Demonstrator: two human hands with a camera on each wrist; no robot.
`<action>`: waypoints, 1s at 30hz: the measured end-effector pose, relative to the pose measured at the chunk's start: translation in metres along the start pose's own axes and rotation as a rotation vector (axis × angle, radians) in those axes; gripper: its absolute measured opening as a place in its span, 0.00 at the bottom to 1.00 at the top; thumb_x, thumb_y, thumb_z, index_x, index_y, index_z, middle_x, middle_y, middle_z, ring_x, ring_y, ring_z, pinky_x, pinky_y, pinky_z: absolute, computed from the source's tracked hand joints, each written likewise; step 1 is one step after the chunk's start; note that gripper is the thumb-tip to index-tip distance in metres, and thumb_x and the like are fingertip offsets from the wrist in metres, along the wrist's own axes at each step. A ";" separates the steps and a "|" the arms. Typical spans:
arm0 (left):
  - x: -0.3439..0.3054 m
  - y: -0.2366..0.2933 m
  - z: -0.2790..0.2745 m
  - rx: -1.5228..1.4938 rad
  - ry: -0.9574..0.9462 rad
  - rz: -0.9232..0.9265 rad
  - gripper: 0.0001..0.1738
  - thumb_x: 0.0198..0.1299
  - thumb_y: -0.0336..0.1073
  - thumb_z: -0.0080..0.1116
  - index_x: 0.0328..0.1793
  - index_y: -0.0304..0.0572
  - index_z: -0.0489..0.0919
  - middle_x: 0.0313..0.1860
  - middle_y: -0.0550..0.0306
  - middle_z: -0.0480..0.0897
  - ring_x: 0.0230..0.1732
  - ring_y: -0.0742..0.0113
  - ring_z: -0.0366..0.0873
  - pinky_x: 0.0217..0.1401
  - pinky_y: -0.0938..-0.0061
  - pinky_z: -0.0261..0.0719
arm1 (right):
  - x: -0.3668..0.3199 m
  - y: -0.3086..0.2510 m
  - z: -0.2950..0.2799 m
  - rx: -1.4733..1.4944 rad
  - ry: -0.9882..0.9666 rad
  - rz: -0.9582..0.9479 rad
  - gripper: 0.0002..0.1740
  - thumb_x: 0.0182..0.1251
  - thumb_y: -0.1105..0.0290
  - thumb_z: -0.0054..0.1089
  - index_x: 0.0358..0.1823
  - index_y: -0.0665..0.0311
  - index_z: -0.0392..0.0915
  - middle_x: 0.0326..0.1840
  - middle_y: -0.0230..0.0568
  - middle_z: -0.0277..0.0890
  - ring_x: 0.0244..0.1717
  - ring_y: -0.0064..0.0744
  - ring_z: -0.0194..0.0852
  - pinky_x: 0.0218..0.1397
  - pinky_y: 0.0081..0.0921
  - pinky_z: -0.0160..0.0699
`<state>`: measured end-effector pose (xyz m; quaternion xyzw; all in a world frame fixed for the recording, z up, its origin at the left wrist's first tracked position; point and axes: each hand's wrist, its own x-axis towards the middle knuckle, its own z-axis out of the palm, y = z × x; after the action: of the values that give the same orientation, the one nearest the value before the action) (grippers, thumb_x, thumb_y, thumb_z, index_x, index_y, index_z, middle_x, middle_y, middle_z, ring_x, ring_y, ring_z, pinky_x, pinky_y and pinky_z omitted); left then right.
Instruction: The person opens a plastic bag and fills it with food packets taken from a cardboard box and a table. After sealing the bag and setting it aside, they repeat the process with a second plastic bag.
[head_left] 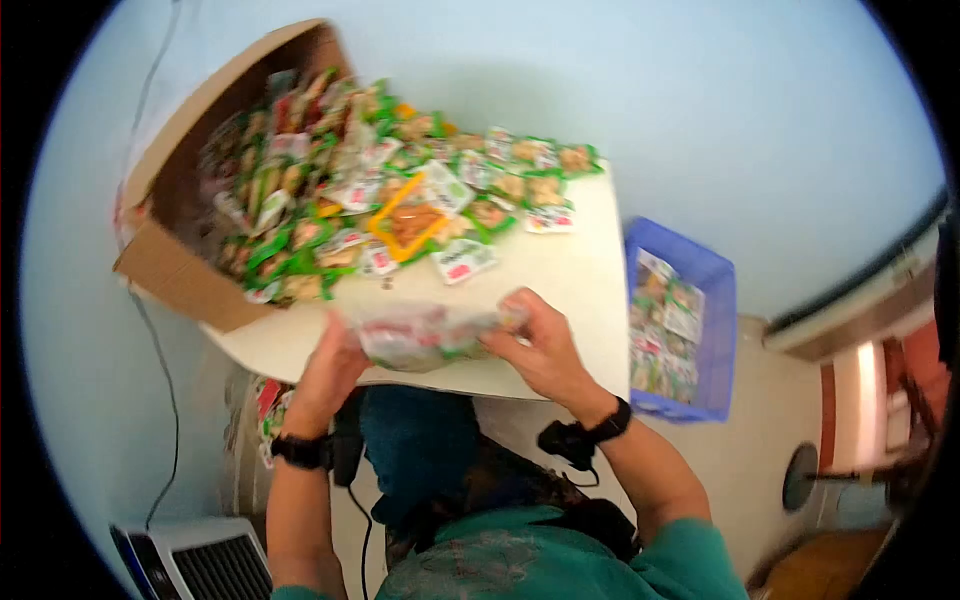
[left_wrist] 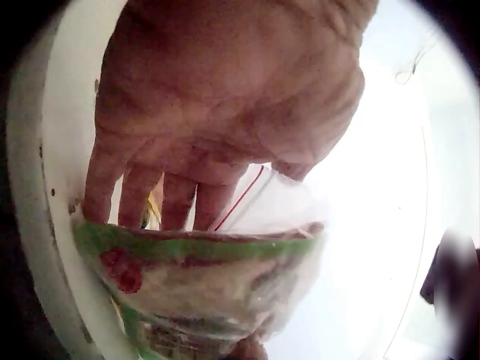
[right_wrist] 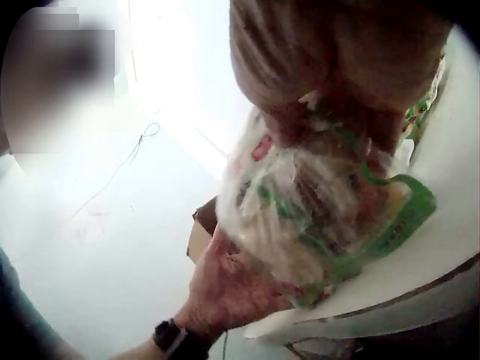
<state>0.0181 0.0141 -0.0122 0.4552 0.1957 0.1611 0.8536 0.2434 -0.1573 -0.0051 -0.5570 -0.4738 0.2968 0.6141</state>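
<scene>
Left hand [head_left: 328, 372] and right hand [head_left: 545, 350] both have fingers curled round the ends of the clear bag [head_left: 425, 335] of snack packets, right at the surface's [head_left: 580, 290] near edge, so a slack pinch could probably dump it off the side (looks stuffed). Only the head view shows the blue crate [head_left: 725, 330] below; the left wrist view shows fingers [left_wrist: 176, 199] on the bag's rim.

A brown cardboard box [head_left: 170, 265] lies tipped at the far left of the white table [head_left: 570, 270], green-edged snack packets [head_left: 400, 190] spilling from it across the top. At the near edge, a clear plastic bag of packets [head_left: 425, 335] sits between the left hand [head_left: 330, 370] and right hand [head_left: 540, 345]. A blue plastic crate [head_left: 715, 300] stands right of the table.
</scene>
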 end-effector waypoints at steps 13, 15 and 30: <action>-0.016 -0.045 0.091 0.192 0.192 -0.017 0.19 0.65 0.32 0.65 0.59 0.33 0.79 0.41 0.61 0.85 0.32 0.80 0.78 0.35 0.84 0.77 | -0.044 -0.010 -0.010 0.716 0.297 0.496 0.22 0.69 0.67 0.67 0.56 0.74 0.72 0.47 0.43 0.82 0.44 0.26 0.81 0.45 0.24 0.84; -0.015 -0.046 0.101 0.162 0.199 -0.020 0.18 0.65 0.32 0.65 0.60 0.33 0.79 0.41 0.61 0.86 0.32 0.81 0.79 0.33 0.85 0.76 | -0.057 -0.026 -0.018 0.844 0.239 0.529 0.24 0.68 0.67 0.68 0.58 0.74 0.73 0.49 0.43 0.82 0.47 0.28 0.82 0.49 0.26 0.84; 0.020 -0.086 0.140 0.570 0.047 0.183 0.18 0.64 0.33 0.66 0.57 0.33 0.80 0.43 0.55 0.86 0.42 0.71 0.84 0.44 0.75 0.83 | -0.119 -0.034 -0.124 0.634 0.415 0.389 0.27 0.65 0.77 0.64 0.65 0.67 0.70 0.58 0.41 0.80 0.56 0.33 0.81 0.61 0.33 0.83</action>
<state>0.1114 -0.1225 -0.0175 0.6884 0.2108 0.1866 0.6685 0.3060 -0.3202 0.0065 -0.4675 -0.1115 0.4197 0.7700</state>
